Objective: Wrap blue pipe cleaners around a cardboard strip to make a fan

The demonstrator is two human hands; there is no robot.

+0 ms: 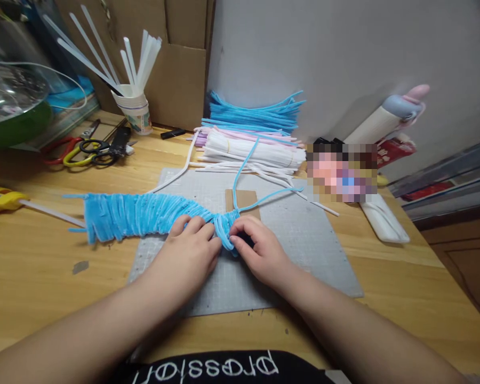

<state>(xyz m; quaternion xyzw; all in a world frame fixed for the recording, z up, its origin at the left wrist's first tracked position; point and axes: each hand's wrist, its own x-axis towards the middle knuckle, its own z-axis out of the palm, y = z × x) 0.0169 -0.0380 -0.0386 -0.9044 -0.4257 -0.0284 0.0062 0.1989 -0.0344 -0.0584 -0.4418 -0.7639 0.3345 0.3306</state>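
Note:
A long band of wound light-blue pipe cleaners (128,216) lies across a grey cutting mat (304,234) on the wooden table. My left hand (190,250) presses on the band near its right end. My right hand (260,248) pinches the last blue loops at that end, beside a small brown card (246,198). Two loose blue pipe-cleaner tails (244,160) rise from the wound end toward the back.
Stacks of blue, pink and white pipe cleaners (252,133) lie behind the mat. A paper cup of glue sticks (136,109), scissors (86,152), a yellow glue gun (0,200) and a white case (384,221) sit around it. Cardboard stands at the back.

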